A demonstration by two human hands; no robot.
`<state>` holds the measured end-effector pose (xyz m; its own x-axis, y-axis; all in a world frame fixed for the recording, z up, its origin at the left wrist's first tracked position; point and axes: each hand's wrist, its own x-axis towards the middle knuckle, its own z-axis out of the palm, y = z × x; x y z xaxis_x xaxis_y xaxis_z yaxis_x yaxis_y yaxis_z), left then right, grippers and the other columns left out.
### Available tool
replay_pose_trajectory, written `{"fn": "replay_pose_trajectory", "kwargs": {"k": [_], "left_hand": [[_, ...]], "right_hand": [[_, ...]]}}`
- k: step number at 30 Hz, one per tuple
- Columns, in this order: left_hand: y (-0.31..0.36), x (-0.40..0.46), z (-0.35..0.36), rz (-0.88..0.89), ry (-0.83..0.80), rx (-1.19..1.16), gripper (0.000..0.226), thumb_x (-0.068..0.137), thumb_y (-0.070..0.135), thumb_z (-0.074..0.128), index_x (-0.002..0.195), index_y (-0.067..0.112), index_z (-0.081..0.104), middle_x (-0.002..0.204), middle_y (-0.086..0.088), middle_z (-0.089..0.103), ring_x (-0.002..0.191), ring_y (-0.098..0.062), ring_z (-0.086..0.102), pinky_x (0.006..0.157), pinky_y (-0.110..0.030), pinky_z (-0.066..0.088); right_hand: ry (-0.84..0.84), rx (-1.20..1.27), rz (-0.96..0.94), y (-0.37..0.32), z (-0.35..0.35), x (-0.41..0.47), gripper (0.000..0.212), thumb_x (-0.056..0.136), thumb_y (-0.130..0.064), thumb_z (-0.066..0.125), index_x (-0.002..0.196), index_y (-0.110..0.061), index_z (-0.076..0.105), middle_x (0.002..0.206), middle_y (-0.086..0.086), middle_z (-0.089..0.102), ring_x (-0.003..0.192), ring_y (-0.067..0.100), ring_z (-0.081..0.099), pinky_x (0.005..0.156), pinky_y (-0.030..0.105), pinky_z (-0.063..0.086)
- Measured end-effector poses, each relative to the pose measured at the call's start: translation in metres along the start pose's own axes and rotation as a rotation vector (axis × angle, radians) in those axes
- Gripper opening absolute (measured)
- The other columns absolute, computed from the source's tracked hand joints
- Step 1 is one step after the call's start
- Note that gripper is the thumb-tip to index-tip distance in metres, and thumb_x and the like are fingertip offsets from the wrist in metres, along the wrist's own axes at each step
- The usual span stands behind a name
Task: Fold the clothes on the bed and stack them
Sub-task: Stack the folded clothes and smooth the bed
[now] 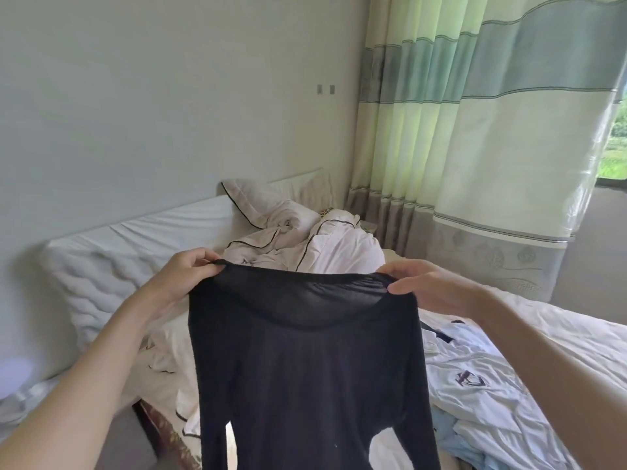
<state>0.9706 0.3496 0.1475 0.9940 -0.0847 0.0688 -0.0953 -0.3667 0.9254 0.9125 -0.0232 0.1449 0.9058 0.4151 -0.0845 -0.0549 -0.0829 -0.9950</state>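
Observation:
I hold a thin black long-sleeved top [305,368] up in front of me over the bed [559,337]. My left hand [183,279] pinches its left shoulder and my right hand [427,286] pinches its right shoulder. The top hangs straight down with both sleeves dangling, and its neckline sags between my hands. A pale blue and white garment with a dark emblem [475,381] lies crumpled on the bed to the right. The black top hides the part of the bed behind it.
A rumpled white quilt with dark piping [305,239] and a pillow [258,198] lie at the head of the bed. A white padded mattress [112,266] stands against the left wall. Green and grey striped curtains [475,130] hang at the right.

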Motion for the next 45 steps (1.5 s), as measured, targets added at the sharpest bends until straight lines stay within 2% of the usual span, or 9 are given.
{"fn": "replay_pose_trajectory", "kwargs": {"k": [3,7,12,18,25,31,39,42,45], "left_hand": [[-0.007,-0.003,-0.005,-0.017,-0.095,-0.036,0.003,0.089,0.009,0.061,0.089,0.01,0.065,0.081,-0.006,0.063,0.073,-0.016,0.056,0.068,-0.026,0.04],[-0.013,-0.006,-0.003,0.019,-0.237,0.083,0.01,0.086,0.011,0.066,0.096,0.011,0.066,0.087,-0.007,0.065,0.079,-0.012,0.061,0.075,-0.021,0.044],[-0.011,-0.007,0.004,0.036,-0.441,0.091,0.03,0.088,-0.003,0.058,0.111,0.015,0.066,0.106,0.0,0.071,0.1,-0.007,0.064,0.084,-0.017,0.047],[-0.012,-0.002,0.017,0.114,-0.093,0.082,0.024,0.088,-0.003,0.059,0.094,0.017,0.068,0.097,0.003,0.07,0.085,-0.003,0.064,0.071,-0.006,0.047],[-0.013,0.009,0.031,0.151,0.276,0.285,0.02,0.091,0.016,0.062,0.106,0.003,0.066,0.101,-0.011,0.065,0.093,-0.025,0.057,0.085,-0.031,0.042],[-0.011,0.001,0.038,0.228,0.467,0.319,0.02,0.092,0.02,0.059,0.098,0.001,0.063,0.098,-0.014,0.063,0.088,-0.023,0.054,0.078,-0.029,0.037],[-0.002,-0.021,0.052,0.192,0.578,0.28,0.017,0.088,0.018,0.065,0.095,0.003,0.07,0.095,-0.008,0.069,0.084,-0.018,0.057,0.082,-0.028,0.04],[-0.006,-0.028,0.059,0.13,0.541,0.258,0.016,0.09,0.018,0.063,0.098,0.005,0.068,0.094,-0.007,0.065,0.088,-0.022,0.058,0.088,-0.035,0.046],[-0.015,-0.037,0.071,0.025,0.389,0.13,0.01,0.097,0.018,0.051,0.102,0.013,0.057,0.1,-0.009,0.061,0.099,-0.03,0.059,0.092,-0.045,0.047]], "right_hand": [[0.106,-0.074,0.03,0.008,-0.006,0.004,0.03,0.084,0.021,0.045,0.108,0.01,0.059,0.098,0.019,0.065,0.085,0.027,0.065,0.084,0.034,0.054],[0.468,-0.375,0.006,0.018,-0.014,0.012,0.019,0.083,0.011,0.06,0.1,0.007,0.068,0.09,0.015,0.069,0.084,0.025,0.063,0.089,0.038,0.049],[0.714,-0.934,-0.053,0.031,-0.017,0.014,0.008,0.087,-0.012,0.063,0.085,-0.014,0.07,0.077,-0.004,0.061,0.08,0.019,0.053,0.068,0.026,0.032],[0.734,-0.817,-0.116,0.037,-0.021,0.01,0.017,0.091,-0.008,0.057,0.087,-0.009,0.074,0.077,0.001,0.066,0.079,0.021,0.056,0.067,0.024,0.034],[0.745,-0.4,-0.182,0.028,-0.015,0.008,0.019,0.089,-0.003,0.059,0.083,-0.015,0.072,0.087,0.008,0.069,0.085,0.022,0.061,0.089,0.041,0.048],[0.759,-0.319,-0.221,0.014,-0.013,0.004,0.01,0.086,-0.005,0.065,0.085,-0.009,0.074,0.07,-0.008,0.07,0.07,0.005,0.064,0.073,0.02,0.052],[0.908,-1.015,-0.362,0.02,-0.003,-0.01,0.016,0.095,-0.013,0.053,0.097,-0.008,0.068,0.095,0.008,0.057,0.084,0.024,0.053,0.074,0.033,0.039],[0.898,-0.922,-0.283,0.028,-0.006,-0.016,0.016,0.094,-0.014,0.054,0.097,-0.008,0.068,0.094,0.007,0.063,0.086,0.024,0.054,0.075,0.031,0.038],[0.767,-0.374,-0.076,0.033,-0.014,-0.023,0.013,0.093,-0.011,0.057,0.096,-0.007,0.068,0.091,0.012,0.067,0.084,0.027,0.059,0.076,0.035,0.048]]}}
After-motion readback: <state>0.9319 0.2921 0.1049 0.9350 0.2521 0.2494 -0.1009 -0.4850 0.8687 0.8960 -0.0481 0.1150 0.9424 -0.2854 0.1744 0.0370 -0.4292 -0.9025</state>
